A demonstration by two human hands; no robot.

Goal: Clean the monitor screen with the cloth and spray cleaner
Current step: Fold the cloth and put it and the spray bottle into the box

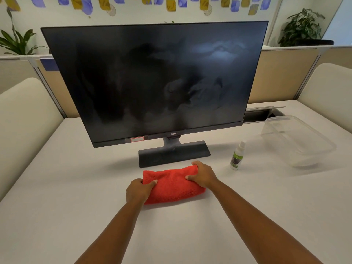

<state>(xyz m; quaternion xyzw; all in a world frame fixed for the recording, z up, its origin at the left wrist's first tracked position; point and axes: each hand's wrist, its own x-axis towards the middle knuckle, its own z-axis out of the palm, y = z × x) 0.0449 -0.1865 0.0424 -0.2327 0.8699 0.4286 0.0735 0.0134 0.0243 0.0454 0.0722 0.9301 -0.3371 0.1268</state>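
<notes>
A large black monitor (156, 80) stands on its stand (174, 155) in the middle of the white table, screen dark with cloudy smears. A folded red cloth (172, 184) lies on the table just in front of the stand. My left hand (138, 189) grips the cloth's near left corner, thumb on top. My right hand (203, 175) grips its right end, fingers curled over the far edge. A small white spray bottle (237, 156) with a green label stands upright to the right of the stand, apart from both hands.
A clear plastic container (302, 140) sits at the right of the white table (57, 206). An open cable slot (261, 115) lies behind it. Cream seat backs flank the table, with partitions and plants behind.
</notes>
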